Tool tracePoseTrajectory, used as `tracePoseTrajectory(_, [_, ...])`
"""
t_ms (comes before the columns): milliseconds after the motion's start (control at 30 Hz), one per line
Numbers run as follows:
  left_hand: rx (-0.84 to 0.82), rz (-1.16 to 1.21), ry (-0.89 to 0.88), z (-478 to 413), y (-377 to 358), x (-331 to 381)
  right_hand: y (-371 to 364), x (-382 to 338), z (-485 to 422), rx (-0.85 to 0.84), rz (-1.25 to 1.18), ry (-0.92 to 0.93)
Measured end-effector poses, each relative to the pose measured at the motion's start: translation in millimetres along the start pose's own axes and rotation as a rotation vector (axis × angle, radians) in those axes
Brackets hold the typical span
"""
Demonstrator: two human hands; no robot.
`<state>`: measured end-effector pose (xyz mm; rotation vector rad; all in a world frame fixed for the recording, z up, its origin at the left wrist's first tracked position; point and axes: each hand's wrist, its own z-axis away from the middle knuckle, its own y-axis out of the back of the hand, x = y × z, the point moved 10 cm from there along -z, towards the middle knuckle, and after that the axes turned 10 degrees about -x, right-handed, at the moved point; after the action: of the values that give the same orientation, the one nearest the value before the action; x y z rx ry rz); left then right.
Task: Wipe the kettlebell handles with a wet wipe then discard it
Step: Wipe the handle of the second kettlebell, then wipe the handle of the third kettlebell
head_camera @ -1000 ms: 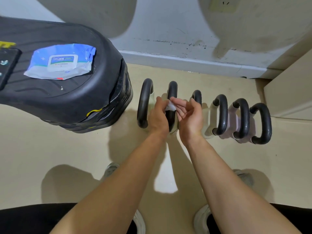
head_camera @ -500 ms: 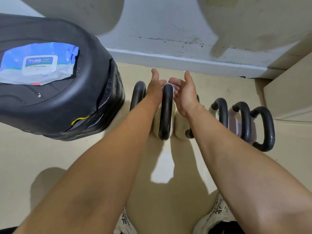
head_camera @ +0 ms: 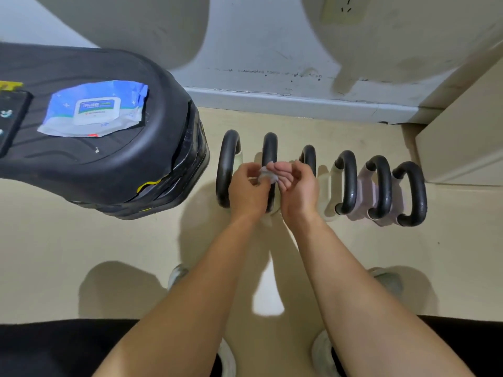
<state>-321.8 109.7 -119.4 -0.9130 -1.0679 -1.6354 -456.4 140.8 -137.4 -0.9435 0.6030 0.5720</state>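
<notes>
Head: L hand (head_camera: 249, 189), R hand (head_camera: 298, 186) round wipe (head_camera: 266, 176).

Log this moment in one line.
stage: wiping | left hand: pinches wet wipe | right hand: pinches same wipe | at: second kettlebell handle from left | wipes pack: on black platform | discard: not done

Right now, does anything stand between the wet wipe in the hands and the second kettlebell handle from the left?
Nothing visible does. The left hand and right hand hold the wet wipe right at the second handle, with no other thing between them.
</notes>
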Motion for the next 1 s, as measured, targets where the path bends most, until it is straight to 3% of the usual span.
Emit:
tracePoseTrajectory(200, [0.027,-0.403,-0.04,33.6,7.0,-4.2,10.5,15.4,39.0,-0.018,0.025,-0.1])
tracePoseTrajectory(367, [-0.051,-0.622,-0.073,65.5,3.3,-1.5,30.9,18.5,65.8,0.0,0.365,-0.242])
tracePoseTrajectory(467, [-0.081,-0.562,-0.157,82.8,5.4,20.3,42.5,-0.1,74.3,0.026,0.582,-0.144])
tracePoseTrajectory(533, [-0.156,-0.47,-0.15,87.9,3.9,34.0,34.3,-15.3,85.4,-0.047,0.644,-0.096])
tracePoseTrajectory(733, [-0.303,-0.257,-0.186,98.1,-5.1,66.1,12.3,-46.4,105.4,-0.265,0.638,-0.108])
tracePoseTrajectory(900, [-0.361,-0.022,-0.079,96.4,-19.5,68.4,30.6,-80.4,109.0,-0.193,0.597,-0.03])
tracePoseTrajectory(1000, [-0.447,-0.037,0.021,89.8,-38.2,58.5,48.8,-96.9,103.0,-0.104,0.488,-0.001])
